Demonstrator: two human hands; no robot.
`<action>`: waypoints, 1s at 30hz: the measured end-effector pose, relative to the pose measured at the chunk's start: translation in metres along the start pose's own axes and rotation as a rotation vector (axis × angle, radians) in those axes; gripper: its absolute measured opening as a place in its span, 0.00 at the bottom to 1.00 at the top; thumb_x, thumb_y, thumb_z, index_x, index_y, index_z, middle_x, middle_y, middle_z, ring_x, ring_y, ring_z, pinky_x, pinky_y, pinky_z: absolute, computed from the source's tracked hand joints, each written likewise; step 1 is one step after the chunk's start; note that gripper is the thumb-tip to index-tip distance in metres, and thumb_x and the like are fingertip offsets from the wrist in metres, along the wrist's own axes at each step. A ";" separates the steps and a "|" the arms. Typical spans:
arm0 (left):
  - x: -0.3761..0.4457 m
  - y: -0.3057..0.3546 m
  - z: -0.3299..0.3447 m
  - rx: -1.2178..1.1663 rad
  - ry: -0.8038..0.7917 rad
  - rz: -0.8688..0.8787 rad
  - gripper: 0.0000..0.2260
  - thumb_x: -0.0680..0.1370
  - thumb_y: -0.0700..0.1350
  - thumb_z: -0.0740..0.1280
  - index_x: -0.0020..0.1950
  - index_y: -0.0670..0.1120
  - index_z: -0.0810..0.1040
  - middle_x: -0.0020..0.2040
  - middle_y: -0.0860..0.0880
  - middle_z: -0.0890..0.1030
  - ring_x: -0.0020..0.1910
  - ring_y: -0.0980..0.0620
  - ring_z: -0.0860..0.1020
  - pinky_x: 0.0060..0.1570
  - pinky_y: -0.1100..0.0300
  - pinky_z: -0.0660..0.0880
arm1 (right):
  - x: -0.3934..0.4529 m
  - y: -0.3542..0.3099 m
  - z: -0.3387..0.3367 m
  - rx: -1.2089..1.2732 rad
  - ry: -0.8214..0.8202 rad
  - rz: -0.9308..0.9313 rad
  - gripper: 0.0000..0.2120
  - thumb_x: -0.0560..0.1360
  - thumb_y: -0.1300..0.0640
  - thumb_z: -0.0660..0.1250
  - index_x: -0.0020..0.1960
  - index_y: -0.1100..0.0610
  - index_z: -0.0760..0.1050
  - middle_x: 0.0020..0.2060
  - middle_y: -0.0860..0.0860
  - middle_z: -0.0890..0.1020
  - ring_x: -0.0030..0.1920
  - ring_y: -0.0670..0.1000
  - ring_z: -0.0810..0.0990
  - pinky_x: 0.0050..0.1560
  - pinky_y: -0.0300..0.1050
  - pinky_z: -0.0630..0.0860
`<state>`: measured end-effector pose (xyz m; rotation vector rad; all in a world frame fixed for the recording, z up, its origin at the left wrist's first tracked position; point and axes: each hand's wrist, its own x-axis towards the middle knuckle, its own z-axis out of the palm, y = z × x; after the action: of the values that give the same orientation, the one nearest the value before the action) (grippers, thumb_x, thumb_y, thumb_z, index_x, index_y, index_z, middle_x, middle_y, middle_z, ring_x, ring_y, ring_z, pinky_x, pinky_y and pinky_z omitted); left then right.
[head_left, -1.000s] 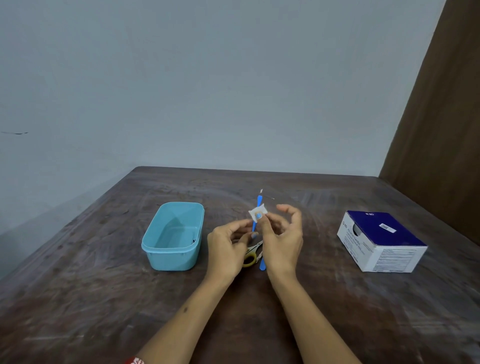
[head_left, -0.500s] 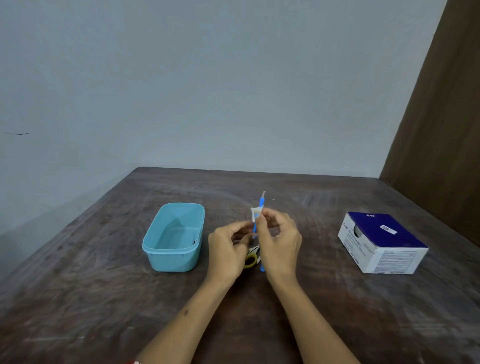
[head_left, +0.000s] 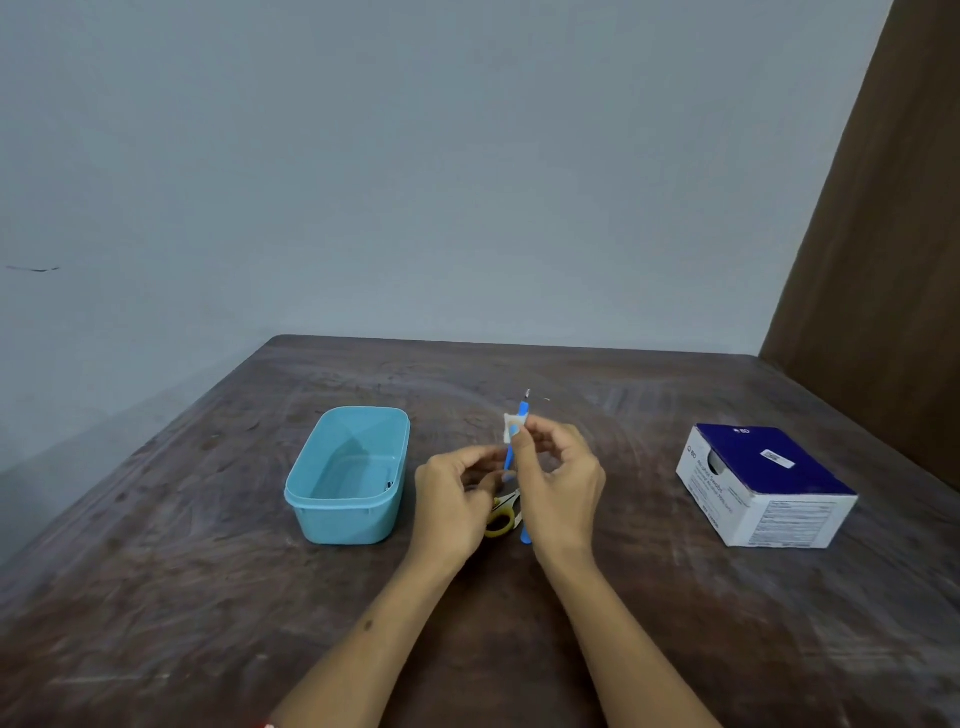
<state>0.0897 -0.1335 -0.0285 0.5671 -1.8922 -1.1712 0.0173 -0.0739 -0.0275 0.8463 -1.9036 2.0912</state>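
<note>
A thin blue tool (head_left: 521, 410) with a small metal tip stands nearly upright above the middle of the table. My left hand (head_left: 452, 506) grips its shaft low down. My right hand (head_left: 563, 480) pinches a small white pad (head_left: 509, 427) folded round the upper shaft, just below the tip. The tool's lower end (head_left: 525, 535) shows beneath my right palm. Yellow-handled scissors (head_left: 502, 517) lie on the table under my hands, mostly hidden.
A light blue plastic tub (head_left: 347, 473) stands open to the left of my hands. A blue and white cardboard box (head_left: 763, 483) sits at the right. The dark wooden table (head_left: 519, 623) meets a grey wall at the back and a brown panel at the right.
The white pad was spread flat against the tool; my right fingers have since folded it round the shaft. Both hands stay in about the same place.
</note>
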 end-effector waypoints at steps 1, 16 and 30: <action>-0.001 0.001 0.001 0.011 -0.022 0.012 0.12 0.71 0.30 0.68 0.50 0.43 0.83 0.40 0.53 0.84 0.41 0.62 0.82 0.42 0.70 0.77 | 0.000 -0.003 -0.002 0.016 0.033 -0.014 0.05 0.73 0.58 0.70 0.45 0.47 0.80 0.40 0.44 0.80 0.43 0.47 0.80 0.46 0.51 0.78; -0.003 -0.002 0.000 0.088 -0.067 0.045 0.14 0.72 0.29 0.66 0.51 0.44 0.83 0.42 0.52 0.84 0.42 0.65 0.81 0.40 0.74 0.75 | 0.004 -0.007 -0.005 0.064 0.154 -0.020 0.07 0.74 0.58 0.69 0.44 0.45 0.79 0.39 0.44 0.80 0.42 0.45 0.80 0.46 0.44 0.77; 0.000 -0.002 -0.001 0.049 0.032 0.072 0.16 0.71 0.29 0.66 0.52 0.45 0.83 0.41 0.59 0.83 0.42 0.67 0.81 0.42 0.73 0.75 | 0.000 -0.002 -0.003 -0.030 -0.072 0.023 0.07 0.71 0.59 0.72 0.43 0.47 0.81 0.40 0.47 0.83 0.39 0.41 0.81 0.41 0.34 0.76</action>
<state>0.0907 -0.1353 -0.0297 0.5373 -1.9028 -1.0661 0.0172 -0.0706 -0.0259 0.9095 -1.9847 2.0666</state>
